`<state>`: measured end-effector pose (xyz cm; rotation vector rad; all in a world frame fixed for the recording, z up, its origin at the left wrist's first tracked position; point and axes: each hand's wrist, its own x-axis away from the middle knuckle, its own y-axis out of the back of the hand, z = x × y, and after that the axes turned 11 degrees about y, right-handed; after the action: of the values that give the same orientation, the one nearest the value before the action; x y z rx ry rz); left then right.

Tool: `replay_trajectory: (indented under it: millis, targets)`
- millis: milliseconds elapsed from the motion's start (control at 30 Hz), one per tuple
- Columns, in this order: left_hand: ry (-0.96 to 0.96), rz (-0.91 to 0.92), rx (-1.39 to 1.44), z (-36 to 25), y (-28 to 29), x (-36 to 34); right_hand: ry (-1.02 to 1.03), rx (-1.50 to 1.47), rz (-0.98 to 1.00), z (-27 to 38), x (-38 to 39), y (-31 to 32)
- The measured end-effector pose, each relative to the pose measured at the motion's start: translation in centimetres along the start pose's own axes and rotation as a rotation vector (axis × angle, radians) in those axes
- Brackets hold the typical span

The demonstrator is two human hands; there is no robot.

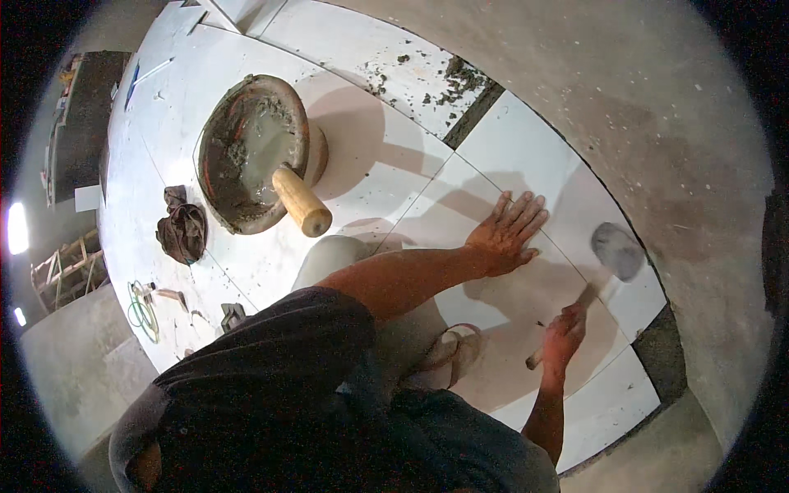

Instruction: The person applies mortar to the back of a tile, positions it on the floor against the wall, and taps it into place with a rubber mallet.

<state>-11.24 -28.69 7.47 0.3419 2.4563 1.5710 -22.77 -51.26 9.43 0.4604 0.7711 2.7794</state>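
Note:
My left hand (505, 232) lies flat on a white floor tile (534, 148), fingers spread over a joint between tiles. My right hand (563, 337) grips the wooden handle of a mallet (616, 251), whose grey, motion-blurred head is over the tile near the wall, right of my left hand. A round bucket (212, 164) of grey wet mortar stands to the upper left, a tool's pale wooden handle (302, 205) resting across its rim.
Dark cloths (181, 230), a green string (140, 312) and small tools lie on the tiles at left. Mortar crumbs (456, 86) lie on the upper tiles. Dark gaps (657, 366) edge the tiling beside a concrete wall (649, 90). My sandalled foot (440, 361) is under me.

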Motion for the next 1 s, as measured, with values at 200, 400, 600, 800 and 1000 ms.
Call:
replay_trajectory:
  millis: [200, 400, 600, 800, 1000]
  targets:
    - [-0.011, -0.037, -0.046, -0.1, -0.8, 0.1, -0.054, 0.058, 0.023, 0.8, 0.0, 0.1]
    - [0.028, 0.060, 0.033, 0.1, -0.6, 0.3, 0.106, 0.187, -0.013, 2.2, -0.2, -0.4]
    - [0.039, 0.097, 0.047, 0.5, -0.8, 0.8, -0.108, 0.088, 0.060, 4.6, -1.4, -0.4]
    - [0.020, 0.097, 0.037, 0.7, -1.6, 1.1, -0.037, 0.257, 0.029, 5.0, -0.8, -0.9]
    - [0.009, 0.084, 0.040, 0.7, -1.0, 0.9, 0.087, 0.300, -0.018, 3.6, -0.5, -0.5]
